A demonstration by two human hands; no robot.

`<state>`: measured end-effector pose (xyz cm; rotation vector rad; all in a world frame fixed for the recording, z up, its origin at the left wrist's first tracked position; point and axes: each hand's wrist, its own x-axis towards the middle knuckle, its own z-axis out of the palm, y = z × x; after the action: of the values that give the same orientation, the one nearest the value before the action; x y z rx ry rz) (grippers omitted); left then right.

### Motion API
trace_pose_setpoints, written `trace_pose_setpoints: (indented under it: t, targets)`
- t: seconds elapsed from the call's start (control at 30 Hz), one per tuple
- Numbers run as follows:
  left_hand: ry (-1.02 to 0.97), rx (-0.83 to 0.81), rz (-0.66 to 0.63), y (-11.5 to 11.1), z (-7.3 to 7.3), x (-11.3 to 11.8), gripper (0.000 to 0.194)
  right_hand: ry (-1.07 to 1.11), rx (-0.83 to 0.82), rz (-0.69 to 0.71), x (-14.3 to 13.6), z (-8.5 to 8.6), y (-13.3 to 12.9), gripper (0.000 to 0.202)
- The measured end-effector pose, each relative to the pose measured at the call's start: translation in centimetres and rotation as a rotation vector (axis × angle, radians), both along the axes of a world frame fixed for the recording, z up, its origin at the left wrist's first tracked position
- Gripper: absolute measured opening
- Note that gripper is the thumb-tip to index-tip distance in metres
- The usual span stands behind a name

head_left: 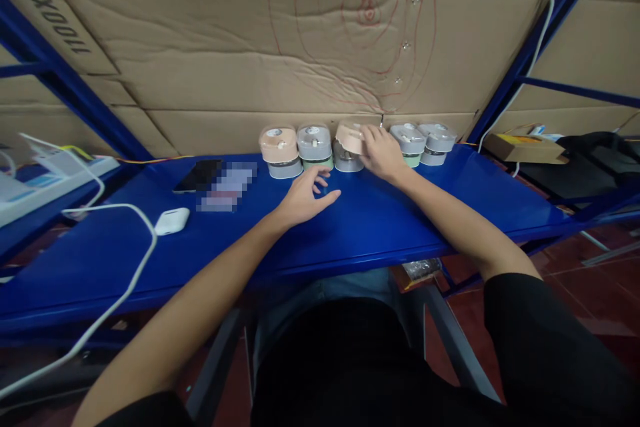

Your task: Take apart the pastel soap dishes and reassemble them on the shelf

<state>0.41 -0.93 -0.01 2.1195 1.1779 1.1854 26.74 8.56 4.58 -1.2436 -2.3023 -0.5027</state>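
Small rounded boxes with clear lids stand in stacked pairs along the back of the blue shelf. My right hand (383, 152) grips the right side of a peach box (349, 140), which is tilted over a grey box (347, 160). My fingers hide part of it. My left hand (306, 195) hovers in front of the stacks, its fingers apart and holding nothing. Nearest to it are a grey box (314, 145) on a green one (319, 164), and at the far left a peach box (279, 144) on a grey one (285, 169).
Right of my right hand stand more stacks, topped by a grey box (409, 139) and another grey box (438, 139). A dark phone (199, 175), a white earbud case (173, 221) and a white cable (145, 260) lie left. Cardboard (210, 33) walls the back.
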Motion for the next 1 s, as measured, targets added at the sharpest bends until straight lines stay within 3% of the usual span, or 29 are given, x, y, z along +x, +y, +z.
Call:
trace_pose_setpoints:
  t: [0.17,0.27,0.4,0.5,0.6,0.8,1.0]
  targets:
    - [-0.166,-0.047,-0.010,0.3,0.3,-0.2,0.065,0.264,0.098,0.063,2.3,1.9,-1.3,0.077]
    - [-0.351,-0.133,-0.064,0.8,0.4,-0.5,0.073,0.382,-0.024,0.233,3.3,2.4,-2.9,0.078]
    - [-0.483,-0.261,-0.139,1.3,0.4,-1.0,0.084,0.442,-0.272,0.518,2.9,1.4,-4.9,0.066]
    - [-0.397,-0.353,-0.156,1.2,0.4,-1.1,0.094,0.400,-0.385,0.613,1.9,0.2,-5.7,0.059]
    - [-0.261,-0.383,-0.158,0.8,0.4,-0.9,0.105,0.320,-0.460,0.612,1.2,-0.4,-5.9,0.061]
    - [-0.003,-0.098,-0.047,0.1,0.3,-0.5,0.110,0.173,-0.579,0.630,1.3,-1.1,-5.4,0.105]
    - [0.162,0.079,-0.088,-0.6,-0.4,0.1,0.107,0.172,-0.566,0.657,0.1,-1.4,-6.4,0.094]
